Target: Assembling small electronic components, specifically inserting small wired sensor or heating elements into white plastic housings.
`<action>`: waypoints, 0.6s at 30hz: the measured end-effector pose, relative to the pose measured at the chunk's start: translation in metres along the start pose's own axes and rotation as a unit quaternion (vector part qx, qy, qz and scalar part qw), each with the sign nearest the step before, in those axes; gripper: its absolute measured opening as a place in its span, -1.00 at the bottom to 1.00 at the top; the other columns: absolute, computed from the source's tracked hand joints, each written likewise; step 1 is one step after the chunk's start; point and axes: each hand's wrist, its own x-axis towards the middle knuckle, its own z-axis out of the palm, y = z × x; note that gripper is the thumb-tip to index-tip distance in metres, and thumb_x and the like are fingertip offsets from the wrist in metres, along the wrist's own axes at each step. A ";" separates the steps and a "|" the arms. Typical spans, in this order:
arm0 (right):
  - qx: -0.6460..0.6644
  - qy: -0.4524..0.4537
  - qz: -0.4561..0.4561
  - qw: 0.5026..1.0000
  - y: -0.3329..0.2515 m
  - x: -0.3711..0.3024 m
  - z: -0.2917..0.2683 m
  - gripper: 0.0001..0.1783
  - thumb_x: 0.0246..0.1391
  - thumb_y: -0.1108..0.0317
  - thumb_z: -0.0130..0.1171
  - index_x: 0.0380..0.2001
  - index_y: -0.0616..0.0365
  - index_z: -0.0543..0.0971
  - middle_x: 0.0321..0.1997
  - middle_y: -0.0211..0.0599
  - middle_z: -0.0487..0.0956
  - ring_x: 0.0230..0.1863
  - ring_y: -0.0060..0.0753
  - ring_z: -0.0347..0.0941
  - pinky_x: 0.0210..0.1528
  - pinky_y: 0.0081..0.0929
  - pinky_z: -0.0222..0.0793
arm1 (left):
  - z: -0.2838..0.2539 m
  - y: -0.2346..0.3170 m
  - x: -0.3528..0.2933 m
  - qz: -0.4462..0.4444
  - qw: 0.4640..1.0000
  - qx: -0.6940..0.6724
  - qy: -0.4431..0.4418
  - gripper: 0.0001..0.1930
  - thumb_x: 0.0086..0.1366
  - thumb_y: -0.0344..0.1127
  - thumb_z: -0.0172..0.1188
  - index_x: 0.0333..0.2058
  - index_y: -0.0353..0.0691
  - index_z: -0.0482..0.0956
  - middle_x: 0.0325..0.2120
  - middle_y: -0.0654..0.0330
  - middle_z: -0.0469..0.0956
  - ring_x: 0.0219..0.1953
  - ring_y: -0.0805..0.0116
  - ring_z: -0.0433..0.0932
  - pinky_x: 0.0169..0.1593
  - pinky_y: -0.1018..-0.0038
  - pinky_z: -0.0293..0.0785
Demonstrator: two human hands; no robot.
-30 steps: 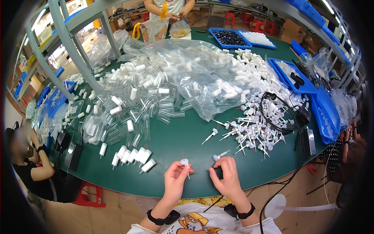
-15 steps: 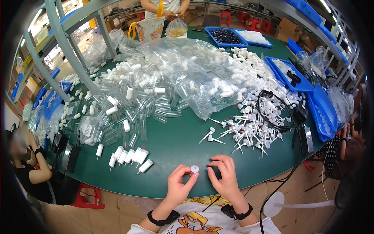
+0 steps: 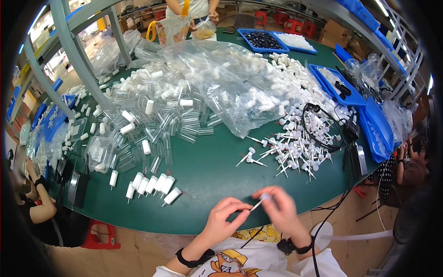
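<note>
My left hand (image 3: 227, 215) pinches the thin lower end of a white round-capped stick (image 3: 256, 205) between thumb and fingertips. The stick slants up to the right over the green table's near edge. At its round cap is my right hand (image 3: 280, 208), fingers bent around it and partly smeared by motion. Ahead and to the right lies a loose pile of similar white round-capped sticks (image 3: 300, 147). Several white cylinders with thin stems (image 3: 150, 184) form a slanted row to the left of my hands.
Clear tubes (image 3: 166, 138) and white cylinders spread beneath a large clear plastic bag (image 3: 230, 92) on the green table (image 3: 207, 171). A black cable (image 3: 302, 124) loops over the stick pile. Blue trays (image 3: 339, 87) line the right side. Grey shelf posts (image 3: 85, 60) stand left. Other people sit or stand around.
My right hand, apart and open before, has come onto the cap end. The stick, formerly cap-up in my left hand, now slants between both hands, slightly farther right.
</note>
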 end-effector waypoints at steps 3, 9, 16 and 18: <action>-0.014 0.161 -0.077 0.984 -0.010 0.035 -0.038 -0.72 0.28 0.35 -0.23 -0.21 0.29 0.46 -0.26 -0.24 0.51 -0.20 -0.43 0.41 -0.09 -0.50 0.31 | -0.004 0.005 -0.001 -0.041 0.998 0.042 0.031 -0.89 0.15 -0.51 0.13 -0.34 -0.28 0.61 -0.41 0.17 0.48 -0.38 0.40 0.49 -0.30 0.55 0.42; -0.166 0.419 -0.201 0.870 0.017 0.145 -0.166 -0.65 0.31 0.19 -0.26 -0.35 0.25 0.40 -0.40 -0.26 0.51 -0.38 -0.45 0.42 -0.23 -0.46 0.32 | -0.003 -0.002 -0.004 0.001 0.996 0.084 0.030 -0.90 0.15 -0.48 0.12 -0.37 -0.27 0.59 -0.44 0.18 0.46 -0.39 0.35 0.46 -0.32 0.51 0.39; -0.123 0.238 0.098 0.959 0.096 0.245 -0.242 -0.53 0.26 0.03 -0.23 -0.39 0.21 0.47 -0.37 -0.27 0.57 -0.32 -0.41 0.46 -0.30 -0.42 0.36 | 0.000 -0.003 0.001 -0.003 0.996 0.087 0.017 -0.90 0.13 -0.49 0.13 -0.37 -0.24 0.59 -0.45 0.20 0.46 -0.39 0.34 0.46 -0.33 0.51 0.40; -0.040 0.185 0.142 0.972 0.103 0.263 -0.241 -0.54 0.27 0.01 -0.26 -0.31 0.19 0.44 -0.23 -0.26 0.52 -0.22 -0.32 0.47 -0.22 -0.34 0.41 | 0.001 -0.004 0.000 -0.013 0.996 0.088 0.027 -0.91 0.13 -0.49 0.13 -0.38 -0.24 0.59 -0.45 0.20 0.46 -0.39 0.35 0.46 -0.33 0.51 0.40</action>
